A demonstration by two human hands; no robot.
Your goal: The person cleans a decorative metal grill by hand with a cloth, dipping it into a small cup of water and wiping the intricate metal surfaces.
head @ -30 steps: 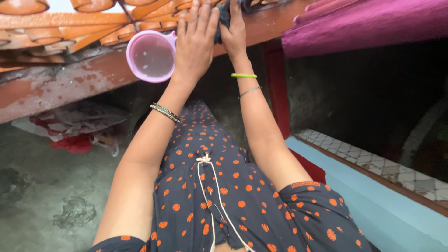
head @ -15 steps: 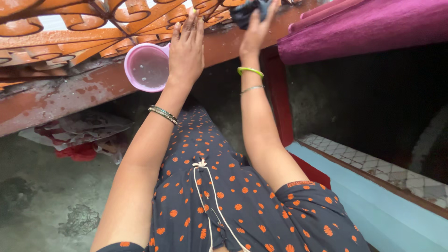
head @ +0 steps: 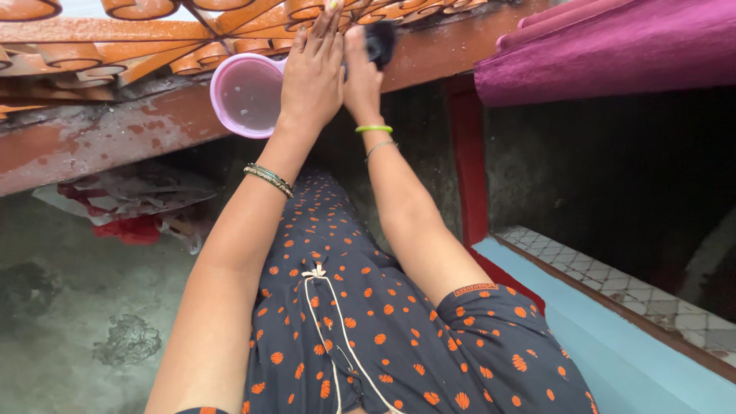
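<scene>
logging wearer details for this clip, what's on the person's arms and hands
Both arms are bare below short dark navy sleeves with orange spots. The right sleeve has an orange patterned hem band. The left hand has a stack of thin dark and metallic bangles at its wrist. The right hand has a bright green bangle and a thin silver chain bracelet.

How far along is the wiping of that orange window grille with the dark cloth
Already done: cannot tell; no stretch of the orange grille looks clearly cleaner than another. In hand: the right hand presses a dark cloth against the grille's lower scrolls, while the left hand lies flat beside it, next to the pink mug of water. Left: the stained, peeling red sill below looks unwiped.
</scene>
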